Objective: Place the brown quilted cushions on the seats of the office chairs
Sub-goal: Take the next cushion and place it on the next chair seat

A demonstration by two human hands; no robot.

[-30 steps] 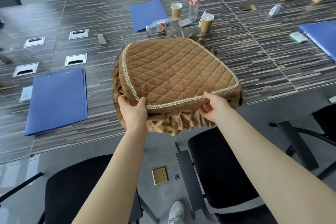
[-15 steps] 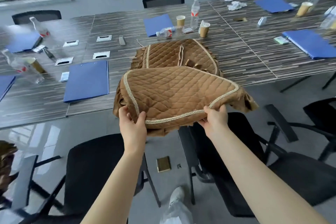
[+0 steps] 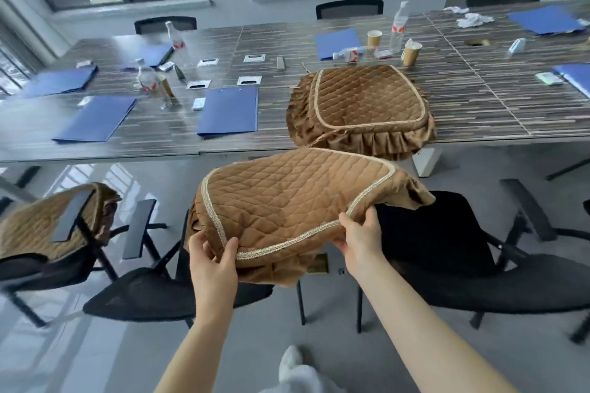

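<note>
Both hands, left hand (image 3: 213,260) and right hand (image 3: 360,238), still grip the cushion (image 3: 287,210), now clear of the table (image 3: 472,112) (another cushion (image 3: 360,102) remains there), above the chairs (image 3: 447,249).

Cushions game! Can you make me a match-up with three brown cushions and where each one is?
Things:
1. cushion with the hands
2. cushion with the frill facing us
3. cushion at far left

Places:
A. lying on the table
B. on a chair seat
C. held in the air by the left hand and right hand

Pairs: 1-C, 2-A, 3-B
</note>
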